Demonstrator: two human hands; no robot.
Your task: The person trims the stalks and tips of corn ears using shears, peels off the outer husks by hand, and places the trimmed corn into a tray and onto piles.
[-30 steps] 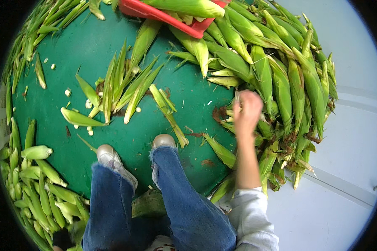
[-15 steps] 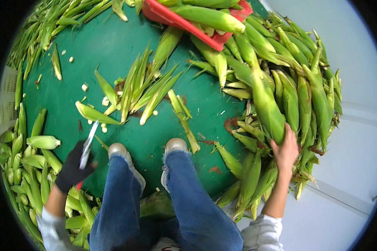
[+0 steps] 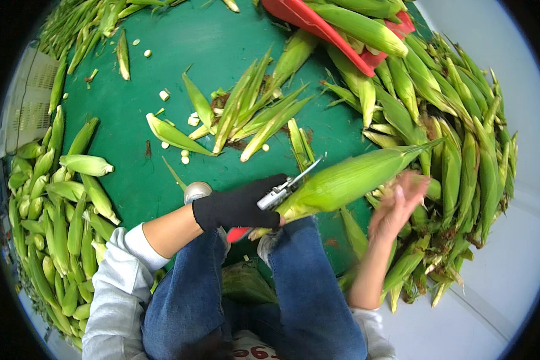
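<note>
A corn ear has been lifted from the pile at right to frame centre, gripped with a knife by the gloved left hand; the right hand has let go, fingers spread.

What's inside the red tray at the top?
The red tray holds green corn ears still in husk, lying across it. Its floor beneath them is covered, and the frame edge cuts off its far side.

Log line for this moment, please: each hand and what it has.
left hand: gloved, grips knife and butt of corn ear | right hand: bare, open beside ear | corn pile at right
</note>
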